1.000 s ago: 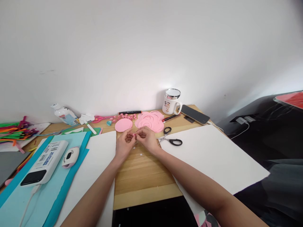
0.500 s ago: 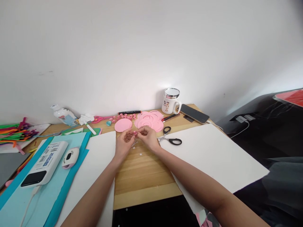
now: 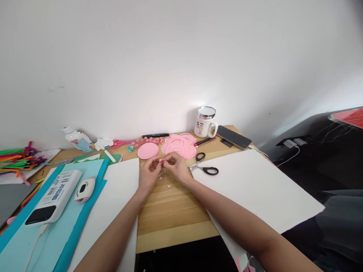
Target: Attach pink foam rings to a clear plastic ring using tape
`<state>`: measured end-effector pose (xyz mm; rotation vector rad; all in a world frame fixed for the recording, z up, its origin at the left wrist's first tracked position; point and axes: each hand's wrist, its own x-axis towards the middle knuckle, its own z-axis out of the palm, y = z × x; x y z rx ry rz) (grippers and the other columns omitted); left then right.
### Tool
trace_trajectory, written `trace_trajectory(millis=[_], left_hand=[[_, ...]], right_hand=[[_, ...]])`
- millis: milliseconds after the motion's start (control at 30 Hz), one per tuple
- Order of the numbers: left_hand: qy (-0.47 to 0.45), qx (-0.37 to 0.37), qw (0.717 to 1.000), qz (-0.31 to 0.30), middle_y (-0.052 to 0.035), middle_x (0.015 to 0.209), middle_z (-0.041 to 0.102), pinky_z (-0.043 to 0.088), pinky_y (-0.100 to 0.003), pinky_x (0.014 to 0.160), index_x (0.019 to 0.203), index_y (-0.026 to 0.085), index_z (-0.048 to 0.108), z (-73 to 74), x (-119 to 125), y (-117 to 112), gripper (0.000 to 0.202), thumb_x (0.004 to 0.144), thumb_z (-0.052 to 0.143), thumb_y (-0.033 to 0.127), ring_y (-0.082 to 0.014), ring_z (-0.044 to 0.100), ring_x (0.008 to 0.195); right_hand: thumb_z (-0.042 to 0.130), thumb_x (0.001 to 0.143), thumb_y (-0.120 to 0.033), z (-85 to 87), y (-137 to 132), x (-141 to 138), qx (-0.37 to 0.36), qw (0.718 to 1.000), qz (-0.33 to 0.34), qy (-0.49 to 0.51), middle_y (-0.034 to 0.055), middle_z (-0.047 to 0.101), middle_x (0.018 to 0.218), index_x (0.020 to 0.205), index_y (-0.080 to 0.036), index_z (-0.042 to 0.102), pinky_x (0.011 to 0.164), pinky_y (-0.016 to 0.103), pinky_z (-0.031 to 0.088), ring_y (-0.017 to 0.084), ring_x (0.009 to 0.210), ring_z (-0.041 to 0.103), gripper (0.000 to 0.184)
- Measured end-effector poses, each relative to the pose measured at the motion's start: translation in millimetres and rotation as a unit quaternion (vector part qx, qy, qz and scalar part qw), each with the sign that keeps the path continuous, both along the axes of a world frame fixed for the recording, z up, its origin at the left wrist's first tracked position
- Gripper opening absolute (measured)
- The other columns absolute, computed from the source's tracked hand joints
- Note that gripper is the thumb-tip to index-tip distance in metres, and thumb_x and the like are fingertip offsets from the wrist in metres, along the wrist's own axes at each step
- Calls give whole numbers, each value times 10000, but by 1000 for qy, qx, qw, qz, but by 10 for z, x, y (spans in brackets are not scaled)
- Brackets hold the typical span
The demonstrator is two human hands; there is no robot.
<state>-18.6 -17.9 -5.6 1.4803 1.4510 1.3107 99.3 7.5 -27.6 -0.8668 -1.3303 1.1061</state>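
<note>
A small rolled pink paper flower (image 3: 161, 161) is pinched between my two hands over the wooden table, mostly covered by fingertips. My left hand (image 3: 149, 170) has its fingers closed on the flower's left side. From the other side, my right hand (image 3: 177, 166) grips it with thumb and fingers. Just beyond my hands lie pink paper circles (image 3: 148, 150) and a pile of pink paper spirals (image 3: 181, 145). Several finished rolled pink flowers (image 3: 151, 140) sit behind the circles, near a teal rolled flower (image 3: 130, 149). Black-handled scissors (image 3: 210, 170) rest open beside my right hand.
White sheets (image 3: 255, 185) cover the table on both sides. At the back stand a white mug (image 3: 202, 124) and a tilted bottle (image 3: 78, 139). A phone (image 3: 234, 136) lies right. Left are a white power bank (image 3: 55, 196), a small white device (image 3: 85, 190) and colourful pipe cleaners (image 3: 19, 160).
My fingertips have drawn closer around the pink paper flower, so less of its spiral face shows. The surrounding things stay in place, apart from a slight camera shift.
</note>
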Motion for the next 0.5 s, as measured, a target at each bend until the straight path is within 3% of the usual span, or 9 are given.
trace_trajectory(millis=[233,500], left_hand=[[2,5,1000,2,-58,797,662,495,-284,694,855,118,623,0,-14,16,235,672,611,265,-155,618,711],[-35,-19,999,-22,-78,880,692,511,-306,711,939,120,660,48,-6,-7,329,672,632,311,-190,635,773]], right_hand=[[569,656,-122,45,-20,19,80,991,-20,-102,21,563,768,629,-174,548,644,248,457,140,747,537,62],[557,663,-134,61,-19,33,46,997,-8,-59,24,531,806,654,-167,550,599,226,469,127,731,537,36]])
